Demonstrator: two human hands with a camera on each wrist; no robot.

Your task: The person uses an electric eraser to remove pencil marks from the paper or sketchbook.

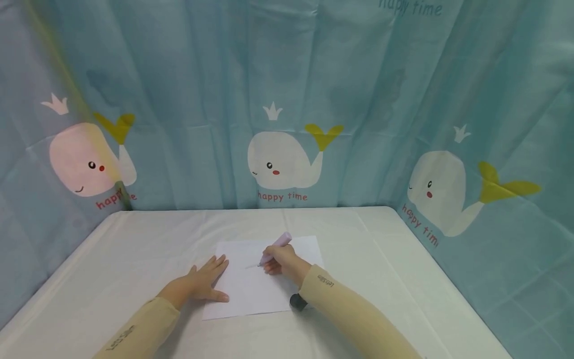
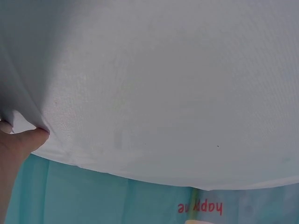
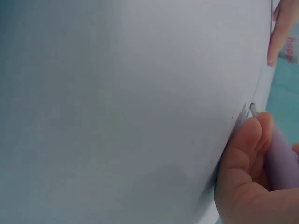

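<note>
A white sheet of paper point(image 1: 251, 294) lies on the table. My left hand point(image 1: 204, 281) rests at the sheet's left edge, fingers straight and thumb spread apart. With my right hand point(image 1: 280, 260) I pinch a thick lilac pen point(image 1: 283, 239) near its tip, the barrel slanting up to the right. Its thin tip meets the upper middle of the paper, where a faint short line point(image 1: 251, 267) runs to the left. In the right wrist view, the thumb and fingers close round the lilac pen point(image 3: 281, 163) just behind the tip.
A white cloth covers the table point(image 1: 148, 244). Beneath my right wrist sits a small round black object point(image 1: 298, 301), overlapping the sheet's lower right. Blue curtains point(image 1: 179, 99) printed with whales hang around the table's back and sides.
</note>
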